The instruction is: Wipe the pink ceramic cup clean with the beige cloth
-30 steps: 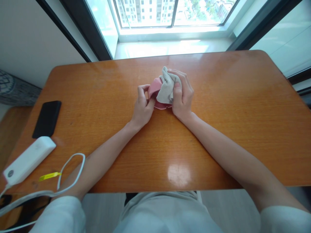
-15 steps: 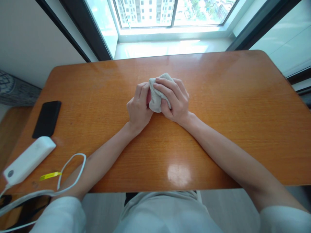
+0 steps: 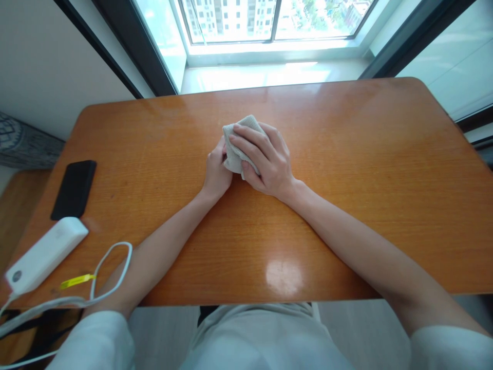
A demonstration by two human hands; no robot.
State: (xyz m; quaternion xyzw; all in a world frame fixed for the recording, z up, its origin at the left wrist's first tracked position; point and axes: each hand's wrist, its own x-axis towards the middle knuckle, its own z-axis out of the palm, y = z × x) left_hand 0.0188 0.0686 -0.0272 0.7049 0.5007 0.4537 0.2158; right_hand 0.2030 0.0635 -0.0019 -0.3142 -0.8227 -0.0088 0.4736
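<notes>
A light grey cloth [image 3: 234, 154], folded and creased, is held above the middle of the wooden table. My right hand [image 3: 271, 162] is closed on it, fingers laid over its top and thumb along the near edge. My left hand [image 3: 219, 169] is behind the cloth's left side, its fingers curled and mostly covered. A sliver of pink shows between the left fingers and the cloth; what it belongs to is hidden.
On the wooden table [image 3: 346, 205], a black phone [image 3: 74, 190] lies at the left. A white power strip [image 3: 46, 256] is below it. A white cable [image 3: 126, 270] with a yellow tag [image 3: 77, 281] loops against my left forearm. A window stands beyond the far edge.
Both hands and the cloth have shifted slightly left. The cloth now covers more of the left fingers, and less of the pink thing shows.
</notes>
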